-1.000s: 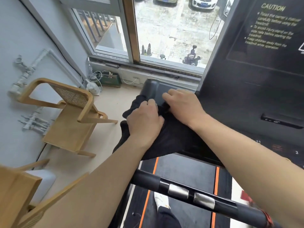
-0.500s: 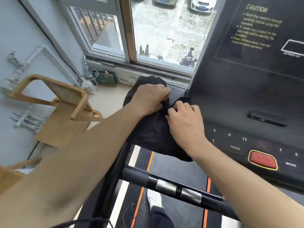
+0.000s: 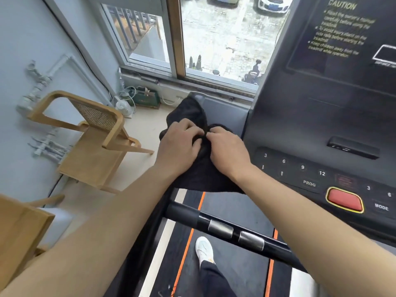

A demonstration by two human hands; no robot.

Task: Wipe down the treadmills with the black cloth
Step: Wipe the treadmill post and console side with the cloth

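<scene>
The black cloth [image 3: 200, 174] lies bunched over the grey left tray of the treadmill console [image 3: 227, 116], with one end draped past the tray's far left corner. My left hand [image 3: 179, 146] grips the cloth on the left. My right hand [image 3: 228, 150] pinches the same fold just beside it, fingertips nearly touching. The dark console panel [image 3: 310, 116] with number keys and a red stop button [image 3: 345, 200] is to the right of my hands.
A black handlebar [image 3: 225, 228] with metal grip sensors crosses below my arms. The treadmill belt [image 3: 240, 264] and my white shoe [image 3: 204, 249] are underneath. Wooden chairs [image 3: 94, 144] stand left by the grey wall; a window [image 3: 218, 39] is ahead.
Both hands have shifted on the cloth and come together over its middle. My left hand pulled back from the tray's far corner, and grey tray surface now shows again.
</scene>
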